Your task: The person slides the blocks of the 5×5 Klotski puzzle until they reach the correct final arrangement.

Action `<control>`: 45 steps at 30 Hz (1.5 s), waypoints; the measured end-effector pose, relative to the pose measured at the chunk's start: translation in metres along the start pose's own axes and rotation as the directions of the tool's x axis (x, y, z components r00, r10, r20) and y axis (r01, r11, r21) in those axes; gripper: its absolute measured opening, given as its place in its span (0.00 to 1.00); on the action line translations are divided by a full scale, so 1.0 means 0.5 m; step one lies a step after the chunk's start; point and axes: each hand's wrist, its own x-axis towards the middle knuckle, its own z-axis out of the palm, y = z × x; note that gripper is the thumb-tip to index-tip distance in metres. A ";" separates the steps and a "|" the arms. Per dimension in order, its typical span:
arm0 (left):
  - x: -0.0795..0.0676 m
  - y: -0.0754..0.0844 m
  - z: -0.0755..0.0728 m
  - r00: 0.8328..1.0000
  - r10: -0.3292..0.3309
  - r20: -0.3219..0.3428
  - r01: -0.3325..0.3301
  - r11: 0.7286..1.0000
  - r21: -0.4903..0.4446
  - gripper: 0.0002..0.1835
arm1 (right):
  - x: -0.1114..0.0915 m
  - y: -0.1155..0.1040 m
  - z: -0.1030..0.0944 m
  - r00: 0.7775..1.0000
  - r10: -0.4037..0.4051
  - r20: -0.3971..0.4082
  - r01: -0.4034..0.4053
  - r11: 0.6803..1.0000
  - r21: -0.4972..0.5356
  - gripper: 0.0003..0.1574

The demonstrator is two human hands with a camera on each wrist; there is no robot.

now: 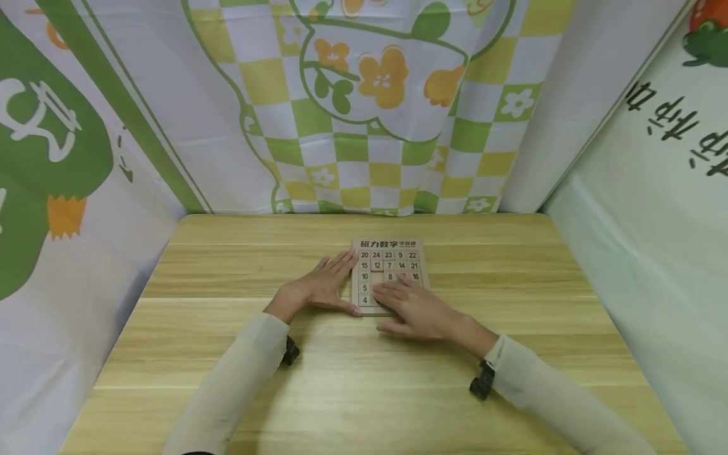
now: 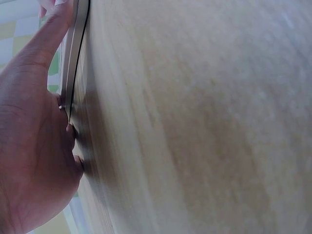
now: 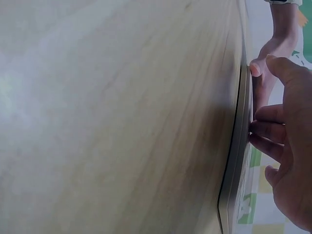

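Observation:
A wooden number sliding puzzle (image 1: 355, 281) lies flat, its numbered tiles set in a frame with printed characters along the top. My left hand (image 1: 325, 284) rests at its left edge, fingers extended toward the upper corner and thumb at the lower corner. Over the lower right tiles lies my right hand (image 1: 422, 311), fingertips touching the tiles near a gap in the second column; it hides several of them. Just above that gap sits the tile marked 12 (image 1: 377, 265). In the right wrist view, the right fingers (image 3: 268, 131) reach onto the puzzle's top face.
The puzzle lies on a wood-grain table (image 1: 227, 253). A checked, flowered curtain (image 1: 370, 151) hangs behind the table, and printed white sheets stand at the left and right sides. Each forearm wears a dark wrist device (image 1: 482, 380) at the cuff.

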 end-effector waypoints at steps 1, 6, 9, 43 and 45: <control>0.000 0.000 0.000 1.000 0.001 -0.001 -0.001 1.000 0.001 0.73 | -0.001 -0.002 0.000 1.000 -0.003 0.001 0.003 1.000 -0.003 0.46; 0.000 -0.002 0.001 1.000 0.006 -0.009 -0.006 1.000 -0.002 0.72 | -0.004 -0.007 -0.005 1.000 -0.011 -0.007 0.011 1.000 0.010 0.45; 0.003 -0.003 0.002 1.000 0.010 -0.013 -0.010 1.000 0.001 0.72 | -0.006 -0.007 -0.010 1.000 -0.014 -0.014 0.015 1.000 0.018 0.44; 0.022 -0.034 0.030 1.000 0.015 -0.018 -0.016 0.998 -0.060 0.78 | 0.028 0.083 -0.012 0.993 0.119 -0.010 -0.117 0.987 0.106 0.47; 0.026 -0.039 0.033 1.000 0.009 -0.013 -0.010 0.998 -0.058 0.78 | 0.031 0.085 -0.012 0.994 0.113 -0.007 -0.112 0.988 0.103 0.47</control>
